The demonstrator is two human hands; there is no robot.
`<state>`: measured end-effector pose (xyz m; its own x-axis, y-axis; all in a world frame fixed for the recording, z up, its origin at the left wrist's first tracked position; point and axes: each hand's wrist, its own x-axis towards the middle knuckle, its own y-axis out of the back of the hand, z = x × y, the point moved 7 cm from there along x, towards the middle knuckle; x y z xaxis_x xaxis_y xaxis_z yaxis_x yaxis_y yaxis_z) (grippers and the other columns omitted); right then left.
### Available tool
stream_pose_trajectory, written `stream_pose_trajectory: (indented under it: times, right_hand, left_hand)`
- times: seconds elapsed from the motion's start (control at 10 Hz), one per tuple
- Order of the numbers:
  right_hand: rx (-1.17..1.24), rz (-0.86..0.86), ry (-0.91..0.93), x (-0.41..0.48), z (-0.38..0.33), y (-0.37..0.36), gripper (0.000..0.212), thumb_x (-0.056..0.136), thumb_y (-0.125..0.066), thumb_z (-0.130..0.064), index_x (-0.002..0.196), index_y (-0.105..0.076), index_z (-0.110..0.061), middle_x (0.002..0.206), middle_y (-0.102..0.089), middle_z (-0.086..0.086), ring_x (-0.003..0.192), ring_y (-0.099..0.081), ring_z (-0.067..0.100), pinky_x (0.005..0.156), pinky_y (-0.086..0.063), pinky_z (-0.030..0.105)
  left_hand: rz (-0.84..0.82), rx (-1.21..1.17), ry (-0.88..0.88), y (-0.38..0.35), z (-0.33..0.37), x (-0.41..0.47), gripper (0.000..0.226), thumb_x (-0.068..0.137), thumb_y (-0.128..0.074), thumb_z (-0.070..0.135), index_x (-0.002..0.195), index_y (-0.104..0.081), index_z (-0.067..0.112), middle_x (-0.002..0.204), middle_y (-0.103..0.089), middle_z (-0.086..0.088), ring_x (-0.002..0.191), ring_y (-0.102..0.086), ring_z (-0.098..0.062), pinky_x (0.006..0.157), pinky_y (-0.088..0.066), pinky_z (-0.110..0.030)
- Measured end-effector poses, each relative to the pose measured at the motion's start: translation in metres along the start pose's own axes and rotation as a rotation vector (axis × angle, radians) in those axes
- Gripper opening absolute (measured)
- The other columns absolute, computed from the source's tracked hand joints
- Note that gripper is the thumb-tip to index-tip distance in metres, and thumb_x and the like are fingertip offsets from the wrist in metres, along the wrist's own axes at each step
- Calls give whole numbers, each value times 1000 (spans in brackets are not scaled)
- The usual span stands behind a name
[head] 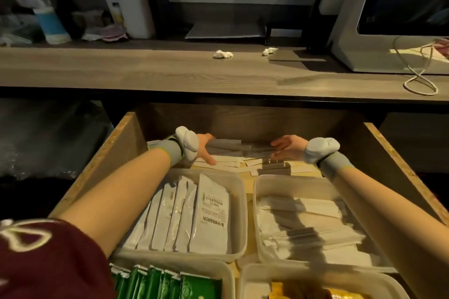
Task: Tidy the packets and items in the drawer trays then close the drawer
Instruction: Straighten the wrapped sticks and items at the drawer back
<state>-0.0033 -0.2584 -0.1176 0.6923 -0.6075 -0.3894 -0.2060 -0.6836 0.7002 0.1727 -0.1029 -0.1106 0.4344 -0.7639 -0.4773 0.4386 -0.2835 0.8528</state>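
Left hand and right hand with fingers straight, slightly apart, pressing inward on both ends of a grey packet bundle at the back of the open drawer. Forearms stretched forward over the trays, palms facing each other.

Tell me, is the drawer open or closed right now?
Open. The drawer is pulled out from under the counter, its trays exposed, with the left hand and right hand reaching inside at the back.
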Motion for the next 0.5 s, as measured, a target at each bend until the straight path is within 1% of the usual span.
stream_pose_trajectory:
  times: [0.1, 0.2, 0.3, 0.4, 0.5]
  right_hand:
    - [12, -106, -18, 9, 7, -15, 56, 92, -55, -15, 144, -34, -10, 150, -36, 11, 139, -35, 27, 109, -30, 28]
    - [-201, -100, 32, 19, 13, -22, 67, 90, -59, -18, 147, -25, -14, 153, -31, 10, 141, -31, 27, 114, -26, 32]
    - [-384, -54, 99, 25, 7, -23, 68, 91, -58, -19, 149, -22, -16, 153, -30, 12, 140, -31, 30, 115, -25, 35]
    - [-442, -16, 77, 38, 11, -20, 67, 93, -54, -15, 150, -20, -17, 151, -33, 14, 139, -33, 31, 115, -29, 38]
    - [-501, 8, 92, 39, 10, -19, 76, 85, -62, -14, 148, -20, -16, 148, -37, 9, 136, -38, 26, 112, -33, 35]
  left_hand:
    - [-69, 116, 56, -16, -4, 13, 99, 81, -67, 42, 150, -5, 8, 156, -22, -13, 142, -29, -30, 114, -31, -38]
    - [-83, 189, 84, -27, -7, 23, 98, 82, -66, 42, 150, -6, 5, 151, -32, -16, 136, -38, -31, 107, -37, -39]
    - [-44, 187, 92, -31, -13, 31, 98, 79, -69, 43, 148, -12, 4, 145, -40, -15, 130, -45, -30, 102, -42, -38]
    - [-10, 152, 96, -28, -17, 36, 94, 71, -73, 49, 140, -31, 2, 129, -54, -12, 115, -56, -27, 87, -48, -32]
    - [35, 174, 109, -25, -18, 39, 77, 71, -71, 52, 124, -47, 2, 106, -58, -8, 95, -58, -23, 70, -43, -27]
